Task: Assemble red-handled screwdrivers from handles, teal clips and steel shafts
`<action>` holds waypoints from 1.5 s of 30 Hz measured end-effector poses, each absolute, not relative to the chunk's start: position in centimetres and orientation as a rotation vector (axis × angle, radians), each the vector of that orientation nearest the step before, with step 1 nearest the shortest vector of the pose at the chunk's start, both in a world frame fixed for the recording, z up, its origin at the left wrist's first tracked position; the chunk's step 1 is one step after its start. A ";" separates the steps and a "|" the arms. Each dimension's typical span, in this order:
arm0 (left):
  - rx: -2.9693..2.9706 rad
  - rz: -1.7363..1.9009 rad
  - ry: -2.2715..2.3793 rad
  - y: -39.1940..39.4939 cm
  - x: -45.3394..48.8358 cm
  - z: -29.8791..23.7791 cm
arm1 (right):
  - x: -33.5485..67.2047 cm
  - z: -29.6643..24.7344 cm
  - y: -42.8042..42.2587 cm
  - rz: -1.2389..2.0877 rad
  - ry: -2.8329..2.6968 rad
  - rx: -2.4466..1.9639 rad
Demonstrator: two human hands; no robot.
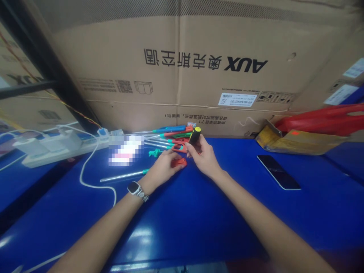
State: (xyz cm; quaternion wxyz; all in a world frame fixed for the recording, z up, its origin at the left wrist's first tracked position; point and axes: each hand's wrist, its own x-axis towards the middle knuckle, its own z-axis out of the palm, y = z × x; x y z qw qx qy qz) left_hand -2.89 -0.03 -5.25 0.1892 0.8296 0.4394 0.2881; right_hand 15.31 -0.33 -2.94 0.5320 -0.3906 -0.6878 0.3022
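My right hand (203,157) is closed round a black handle with a yellow end cap (195,135), held upright over the blue table (199,220). My left hand (163,168), with a watch on its wrist, pinches a small red piece (179,162) lying on the table. Just behind both hands lies a bundle of long tools with blue, red and green handles and metal shafts (170,136). A single metal shaft with a green end (123,176) lies to the left of my left hand.
A large cardboard box (182,76) stands along the back. A dark phone (278,171) lies on the right, near a yellow carton (287,142) and red plastic (321,119). A white power strip (54,146) and cable (88,178) are on the left.
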 end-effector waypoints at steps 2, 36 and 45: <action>2.332 0.809 1.229 -0.1 -2.9 -5.2 | 15.2 -2.9 -0.4 0.717 -1.656 -0.945; 2.289 0.789 1.293 0.2 -3.3 -5.2 | 15.8 -3.2 2.6 1.266 -1.557 -0.989; 2.293 0.790 1.286 0.2 -3.1 -5.3 | 15.0 -4.4 2.6 1.023 -1.567 -1.026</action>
